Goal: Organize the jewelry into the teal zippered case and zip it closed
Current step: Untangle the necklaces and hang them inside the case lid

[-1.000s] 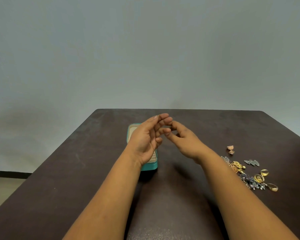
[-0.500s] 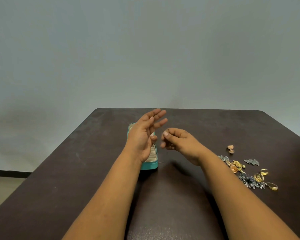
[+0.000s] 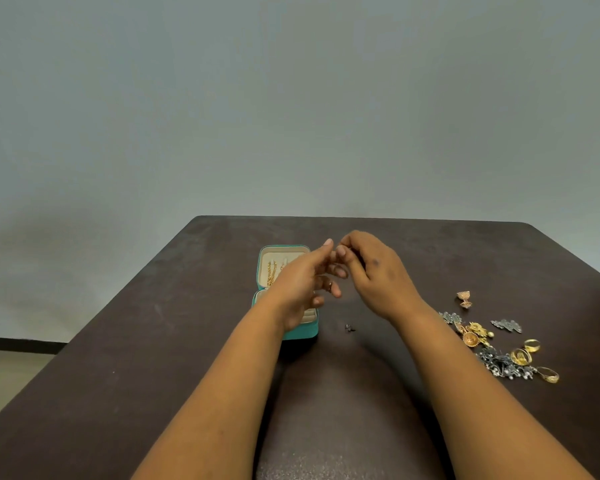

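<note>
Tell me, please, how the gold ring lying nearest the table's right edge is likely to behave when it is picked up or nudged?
The gold ring is a thin, closed metal band, so probably stiff and light. Its smooth, shiny surface may slip from a fingertip pinch. It lies flat on the table, so a nudge would likely slide it; tipped on edge, it could roll.

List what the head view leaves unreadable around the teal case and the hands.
- Lower tray of the teal case: mostly covered by the left hand.
- What the right hand pinches, if anything: too small, hidden behind the fingertips.
- Dark speck on the table: too small to identify.
- Jewelry pile: pieces overlap, so no count is possible.
- The case's zipper: not visible.
</note>
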